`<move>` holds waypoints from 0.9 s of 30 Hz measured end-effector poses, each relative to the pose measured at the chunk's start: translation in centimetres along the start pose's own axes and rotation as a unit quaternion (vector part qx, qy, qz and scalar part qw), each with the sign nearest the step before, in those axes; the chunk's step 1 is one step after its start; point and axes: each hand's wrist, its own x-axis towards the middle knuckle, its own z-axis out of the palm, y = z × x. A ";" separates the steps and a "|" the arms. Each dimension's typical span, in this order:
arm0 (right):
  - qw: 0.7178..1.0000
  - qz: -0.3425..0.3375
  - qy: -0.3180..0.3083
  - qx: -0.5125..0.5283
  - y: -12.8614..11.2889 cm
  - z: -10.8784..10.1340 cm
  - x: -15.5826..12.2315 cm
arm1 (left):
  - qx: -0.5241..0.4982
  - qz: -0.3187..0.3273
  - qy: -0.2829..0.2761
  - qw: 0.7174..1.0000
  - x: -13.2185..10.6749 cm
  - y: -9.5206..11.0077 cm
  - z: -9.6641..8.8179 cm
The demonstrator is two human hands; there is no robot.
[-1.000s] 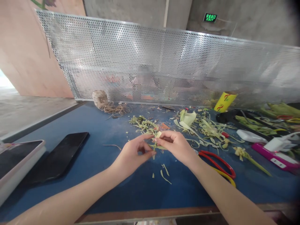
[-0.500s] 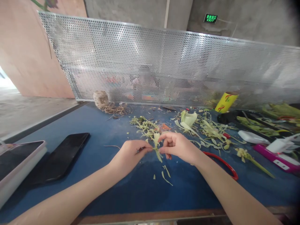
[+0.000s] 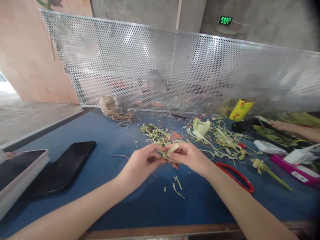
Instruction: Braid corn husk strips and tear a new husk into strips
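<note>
Over the middle of the blue table [image 3: 140,206], my left hand [image 3: 143,160] and my right hand [image 3: 190,156] meet. Both are closed on a small piece of pale green husk strips [image 3: 172,150], pinched between thumbs and fingers. One strip sticks up above the fingers, and another points down to the right. The fingertips hide part of the piece. Just beyond my hands lies a pile of small knotted green husk pieces [image 3: 152,131]. A few loose husk scraps [image 3: 178,190] are on the table below my hands.
Red-handled scissors [image 3: 240,181], a purple power strip [image 3: 292,170] and a flower-like husk piece [image 3: 271,171] lie right. Behind are husk shreds [image 3: 225,136], a yellow roll [image 3: 241,110], twine [image 3: 125,116] and a perforated metal screen [image 3: 150,50]. Another person's hand [image 3: 282,126] reaches in right. A black phone [image 3: 67,166] lies left.
My hands have drawn together around the husk piece, and my right fingers have closed onto it. The piece has tilted. Another person's hand has come in at the right.
</note>
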 end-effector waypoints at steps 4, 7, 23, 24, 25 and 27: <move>0.995 -0.024 0.066 -0.077 0.1 0.2 0.1 | -0.005 -0.024 0.034 0.999 0.0 0.0 0.1; 0.980 -0.075 0.111 -0.150 0.0 0.3 0.0 | 0.002 -0.017 0.032 0.999 -0.1 -0.1 0.2; 0.989 -0.027 0.092 -0.109 -0.6 0.6 -0.1 | 0.126 0.031 0.055 0.990 0.2 -0.6 -0.4; 0.991 -0.026 0.089 -0.101 -0.6 0.6 -0.2 | 0.138 0.031 0.059 0.988 0.2 -0.5 -0.5; 0.992 -0.030 0.083 -0.096 -0.7 0.5 -0.2 | 0.136 0.025 0.051 0.989 0.2 -0.3 -0.6; 0.993 -0.039 0.064 -0.090 -0.9 0.5 -0.4 | 0.079 0.000 0.014 0.997 0.1 0.0 -0.5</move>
